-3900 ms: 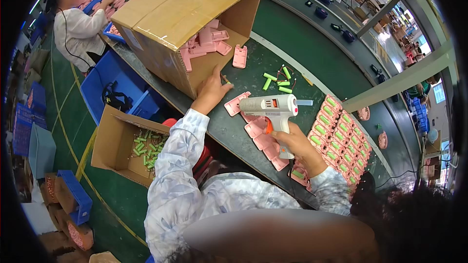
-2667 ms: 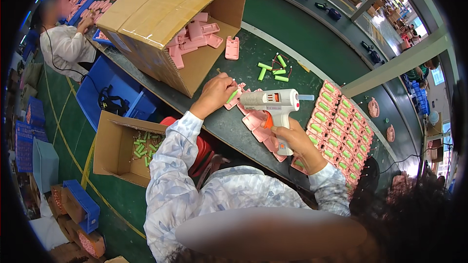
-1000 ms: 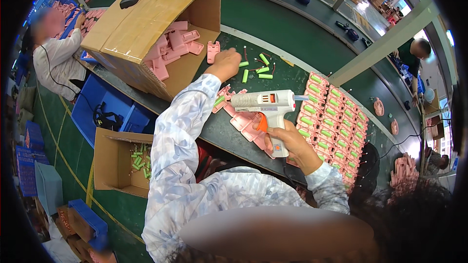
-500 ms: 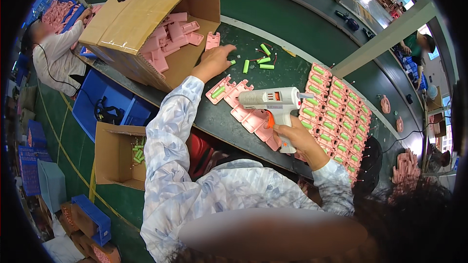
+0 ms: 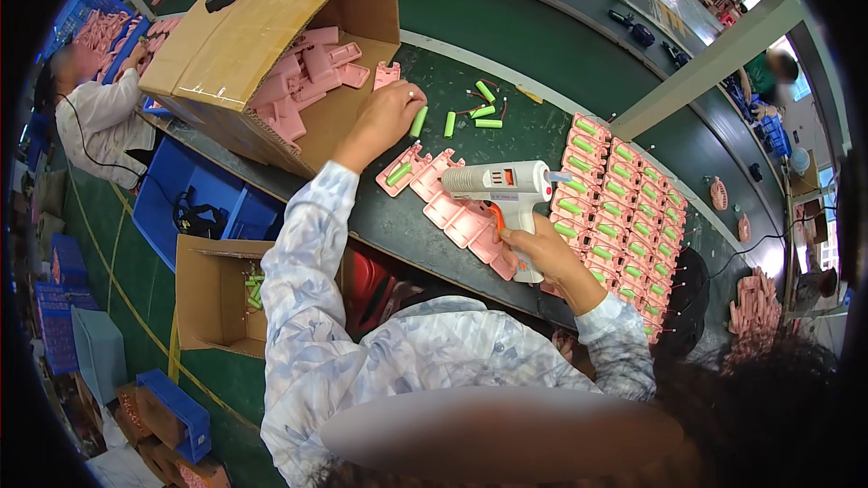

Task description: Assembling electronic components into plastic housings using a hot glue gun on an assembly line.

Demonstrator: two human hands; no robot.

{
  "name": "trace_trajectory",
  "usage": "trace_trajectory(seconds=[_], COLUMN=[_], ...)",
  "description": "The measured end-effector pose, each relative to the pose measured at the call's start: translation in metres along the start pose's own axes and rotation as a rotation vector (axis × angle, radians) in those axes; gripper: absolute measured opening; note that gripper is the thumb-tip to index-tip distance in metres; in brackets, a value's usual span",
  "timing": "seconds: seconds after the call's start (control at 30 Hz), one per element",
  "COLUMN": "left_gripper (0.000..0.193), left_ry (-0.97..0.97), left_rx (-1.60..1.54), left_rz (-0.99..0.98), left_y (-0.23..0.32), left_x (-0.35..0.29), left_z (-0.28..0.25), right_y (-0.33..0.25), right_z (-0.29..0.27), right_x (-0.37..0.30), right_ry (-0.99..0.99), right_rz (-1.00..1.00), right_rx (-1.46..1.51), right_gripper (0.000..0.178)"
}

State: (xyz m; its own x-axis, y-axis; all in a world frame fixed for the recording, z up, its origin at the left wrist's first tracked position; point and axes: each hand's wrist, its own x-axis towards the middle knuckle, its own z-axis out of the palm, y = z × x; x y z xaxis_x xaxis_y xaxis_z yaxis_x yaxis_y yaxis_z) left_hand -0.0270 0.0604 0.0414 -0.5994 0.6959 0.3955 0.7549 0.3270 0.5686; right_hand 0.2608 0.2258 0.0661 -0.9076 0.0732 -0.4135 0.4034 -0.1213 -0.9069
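Note:
My left hand [image 5: 383, 123] is closed, its fingertips pinching a green battery cell [image 5: 419, 121] above the dark bench. My right hand [image 5: 550, 253] grips a white hot glue gun [image 5: 502, 183] with an orange trigger, its nozzle toward the right. Below my left hand lies a pink plastic shell [image 5: 398, 172] with a green cell in it; a row of pink shells [image 5: 461, 220] runs from there toward the glue gun. Several loose green cells with wires [image 5: 485, 112] lie right of my left hand. Rows of pink shells fitted with green cells [image 5: 617, 208] cover the bench at right.
A tipped cardboard box [image 5: 298, 23] of pink shells stands left of my left hand. A lower open carton [image 5: 201, 289] holds more green cells beside a blue bin [image 5: 181, 185]. A metal post [image 5: 696, 72] rises at right. Co-workers stand at far left and far right.
My left hand has drawn back a little to the left and its fingers have closed on a green battery cell. The glue gun stays almost in place in my right hand.

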Motion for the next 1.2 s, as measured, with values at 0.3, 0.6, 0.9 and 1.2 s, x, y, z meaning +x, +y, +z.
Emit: trace_trajectory(seconds=[0.3, 0.6, 0.9, 1.2], left_gripper=[0.009, 0.018, 0.019, 0.030], left_ry=[-0.098, -0.104, -0.083, -0.312], left_rx=[0.108, 0.331, -0.095, -0.015], left_rz=[0.295, 0.300, 0.004, -0.251], left_y=[0.031, 0.037, 0.026, 0.009], left_x=[-0.052, -0.055, -0.014, 0.019], left_z=[0.029, 0.040, 0.000, 0.032], right_y=[-0.003, 0.009, -0.001, 0.006], right_z=[0.004, -0.001, 0.006, 0.002], right_x=[-0.014, -0.011, -0.002, -0.006], right_ry=[-0.005, 0.012, 0.009, 0.015], right_rz=[0.008, -0.024, -0.004, 0.014], right_rx=[0.198, 0.150, 0.157, 0.138], right_gripper=[0.025, 0.023, 0.021, 0.021])
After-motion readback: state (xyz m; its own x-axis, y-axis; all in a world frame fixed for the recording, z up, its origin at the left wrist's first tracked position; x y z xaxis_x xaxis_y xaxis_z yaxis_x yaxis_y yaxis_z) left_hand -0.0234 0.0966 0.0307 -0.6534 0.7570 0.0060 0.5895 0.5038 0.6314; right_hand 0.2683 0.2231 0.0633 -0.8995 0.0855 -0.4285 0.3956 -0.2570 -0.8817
